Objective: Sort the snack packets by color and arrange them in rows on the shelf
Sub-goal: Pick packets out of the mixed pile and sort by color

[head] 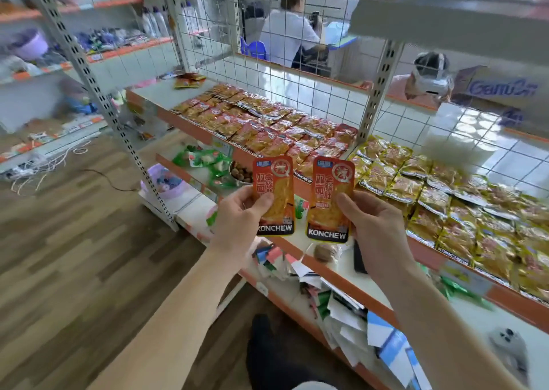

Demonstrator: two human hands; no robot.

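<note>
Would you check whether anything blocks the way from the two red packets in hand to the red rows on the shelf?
Nothing visible does. The left hand and right hand hold the red packets in front of the red rows, with open air between; the post stands off to the right.

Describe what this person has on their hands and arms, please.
Nothing is worn that shows. The left hand and right hand have no gloves, and no ring, watch or bracelet is visible. Both forearms are uncovered down to the picture's lower edge, so no sleeve appears.
</note>
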